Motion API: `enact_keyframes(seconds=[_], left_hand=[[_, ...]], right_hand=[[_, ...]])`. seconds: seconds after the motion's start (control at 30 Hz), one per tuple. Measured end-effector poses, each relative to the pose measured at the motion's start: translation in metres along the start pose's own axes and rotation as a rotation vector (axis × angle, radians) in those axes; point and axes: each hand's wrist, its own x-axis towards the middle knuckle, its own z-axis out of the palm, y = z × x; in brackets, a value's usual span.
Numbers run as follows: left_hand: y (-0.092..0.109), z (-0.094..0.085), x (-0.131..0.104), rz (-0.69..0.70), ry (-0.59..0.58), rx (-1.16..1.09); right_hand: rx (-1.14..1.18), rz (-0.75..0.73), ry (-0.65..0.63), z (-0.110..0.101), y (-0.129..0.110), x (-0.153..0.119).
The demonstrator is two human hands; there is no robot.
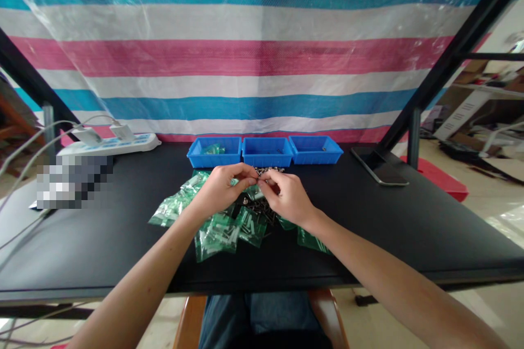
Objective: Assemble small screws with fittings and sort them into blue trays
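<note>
Our L hand & R hand nearly meet, fingers almost closed; can't tell what's held. We're nr metal pcs.

Blue bins and heaped screws suggest a makeshift workshop.

Left hand and right hand meeting at fingertips above loose metal pieces; anything pinched too small to tell. Green plastic bags beside pieces on black worktop. Three blue trays in row beyond; left one holds green plastic. Phone at right, white power strip at left, striped sheet behind.
</note>
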Motion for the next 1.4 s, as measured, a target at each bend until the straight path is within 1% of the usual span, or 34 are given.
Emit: enact_keyframes(seconds=[0.27, 0.63, 0.8, 1.03, 1.27, 1.33, 1.4], left_hand=[[0.001, 0.003, -0.001, -0.018, 0.03, -0.055], [0.001, 0.005, 0.0, -0.012, 0.045, -0.089], [0.001, 0.006, 0.0, -0.019, 0.043, -0.087], [0.003, 0.005, 0.0, -0.027, 0.047, -0.084], [0.004, 0.009, -0.001, -0.007, 0.026, -0.049], [0.008, 0.004, -0.002, 0.003, 0.057, -0.036], [0.014, -0.007, -0.004, 0.009, 0.158, -0.047]], right_hand=[[-0.034, 0.0, 0.02, -0.003, 0.0, 0.001], [-0.048, -0.067, 0.002, -0.005, 0.001, 0.001], [-0.039, -0.087, 0.015, -0.005, 0.001, 0.0], [-0.034, -0.039, -0.003, -0.006, 0.001, 0.001], [-0.017, -0.053, -0.012, -0.001, 0.0, 0.0], [-0.011, -0.058, 0.003, -0.006, -0.001, 0.002], [0.019, -0.032, 0.113, -0.02, -0.003, 0.002]])
